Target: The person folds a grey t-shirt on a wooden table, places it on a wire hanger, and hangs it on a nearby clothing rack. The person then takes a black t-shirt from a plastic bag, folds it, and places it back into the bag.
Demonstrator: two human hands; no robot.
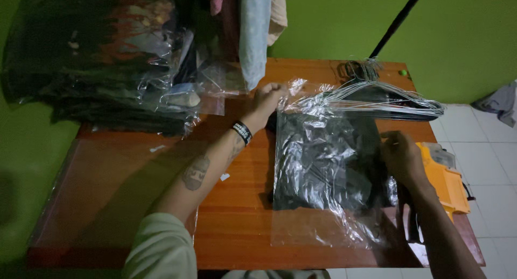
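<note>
A pale sleeve [161, 249] fills the bottom edge, and from it the left forearm, with a dark wristband [242, 132], runs up across the wooden counter [124, 187]. The left hand [268, 98] sits at the far left corner of a clear plastic bag [323, 203] — its grip clenched, pinching the crinkled open end of the plastic. Inside the bag lies a folded black garment [323, 160], flat on the counter, right of the left forearm and between the two hands. The right hand [401, 158] rests on the bag's right edge, about halfway along the garment; it is dark there, and whether its grip is clenched on the plastic or merely pressing it cannot be told.

Just beyond the bag's open end lies a bundle of wire hangers [385, 98], their hooks toward the far edge of the counter. An orange tool [444, 185] sits just beside the right hand at the counter's right edge. At the far left stands a stack of bagged dark clothes [102, 58] — well apart from both hands. Pale cloth [254, 31] hangs above the counter's far edge against the green wall [334, 20].
</note>
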